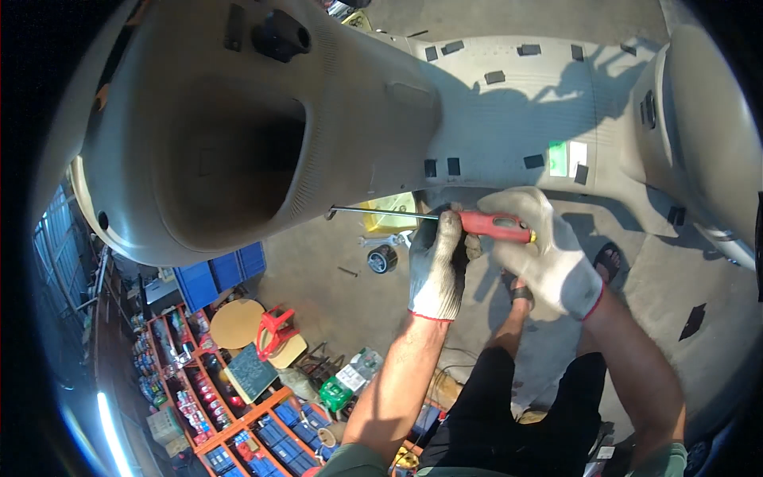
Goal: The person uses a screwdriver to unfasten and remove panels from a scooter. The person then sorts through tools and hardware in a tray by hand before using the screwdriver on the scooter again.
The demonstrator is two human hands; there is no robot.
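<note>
A long screwdriver with a red handle and thin metal shaft points left. Its tip reaches the lower edge of a large grey-beige moulded body shell; what it meets there is too small to make out. My left hand, in a white work glove with dark fingers, is closed round the shaft near the handle. My right hand, in a white glove and slightly blurred, is cupped at the handle's end. Its fingers lie above and its thumb below, apart, with the red handle showing between them.
Below the shell, wrenches, a black cylindrical part and a yellow tray lie on the concrete floor. An orange parts rack, blue bins and a red stool stand at lower left. My feet are below the right hand.
</note>
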